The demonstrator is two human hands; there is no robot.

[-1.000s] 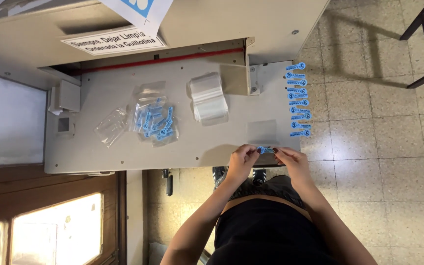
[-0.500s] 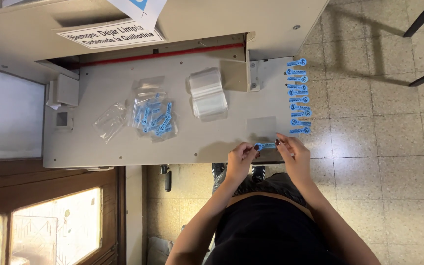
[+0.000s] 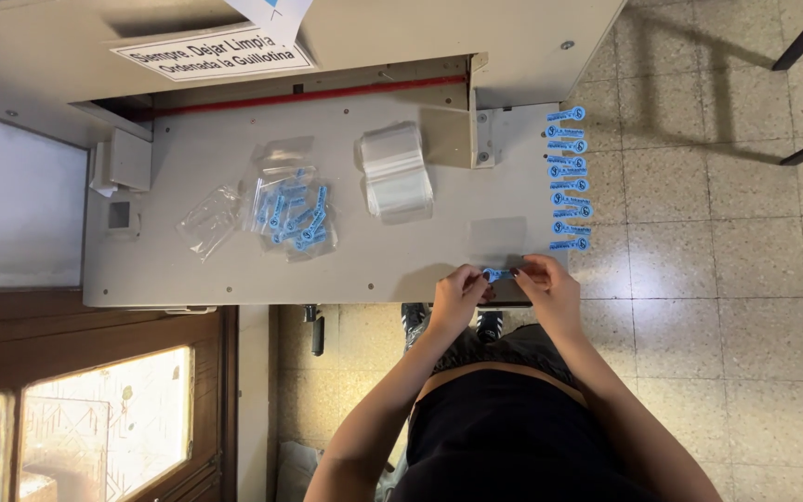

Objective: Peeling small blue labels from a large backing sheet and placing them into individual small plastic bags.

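Fingers of the left hand [image 3: 458, 293] and right hand [image 3: 547, 284] pinched a small blue tag [image 3: 497, 274] between them at the desk [image 3: 234, 270] front edge. Print on the tag was unreadable. A row of blue tags [image 3: 567, 177] lay just beyond, with clear bags [image 3: 395, 172] farther left.

Black sleeveless top, arms bare, no rings or watch visible.

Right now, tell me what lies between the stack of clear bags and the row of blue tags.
In the head view, between the stack of clear bags and the row of blue tags stands a metal bracket; below it, bare table.
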